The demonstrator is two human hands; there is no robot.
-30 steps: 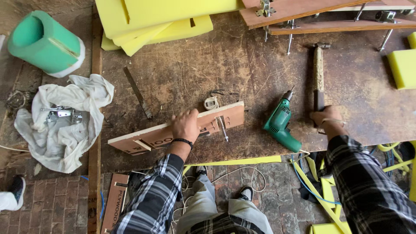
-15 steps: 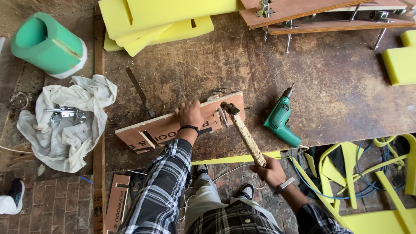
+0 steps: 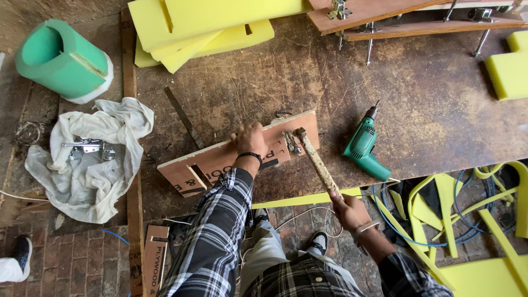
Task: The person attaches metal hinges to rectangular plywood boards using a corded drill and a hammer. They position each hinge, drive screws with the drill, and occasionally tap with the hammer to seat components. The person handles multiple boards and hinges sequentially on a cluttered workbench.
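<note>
Compared with half a second earlier, the hammer point(image 3: 318, 162) is seen lowered further, its head now resting at or just above the small metal fitting point(image 3: 290, 142) on the plywood board point(image 3: 220, 159); whether the two touch cannot be told. A full second earlier the hammer lay on the surface point(image 3: 429, 110) beyond the green drill point(image 3: 364, 147), with the right hand reaching for it. The right hand point(image 3: 349, 212) is now found at the near end of the handle, fingers wrapped fully closed around it. The left hand point(image 3: 250, 140) is pressed flat on the board, fingers spread and gripping nothing, much as in the earlier frames. The board lies tilted across the near edge of the surface, just left of the drill. The print on the board is partly covered by the left forearm. The fitting is too small to be identified. Yellow foam slabs point(image 3: 209, 25) beyond the board are cut off by the top border. Left of the board, a white cloth point(image 3: 88, 165) is bunched like a nest, with metal hardware point(image 3: 88, 147) lying in it. A green foam cylinder point(image 3: 63, 60) stands farther left, its hollow seemingly empty.
</note>
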